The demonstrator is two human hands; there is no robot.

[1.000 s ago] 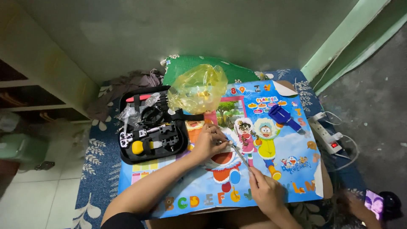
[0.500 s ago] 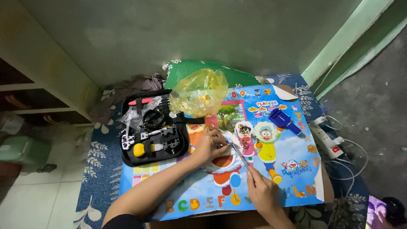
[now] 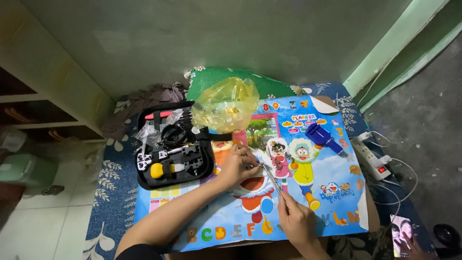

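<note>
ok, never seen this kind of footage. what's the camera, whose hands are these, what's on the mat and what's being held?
There is no machine here. One camera sits on a person's head and looks down, so the two bare arms coming in from the bottom edge are that person's own.

The work surface is a colourful cartoon poster mat laid on a low table over a blue floral rug. On it lie an open black tool case with small tools, a crumpled yellow plastic bag and a blue tool. A white power strip sits off to the right.

The right hand holds a thin metal tool, its tip pointing at the left hand. The left hand pinches something small against the mat; it is too small to identify.
</note>
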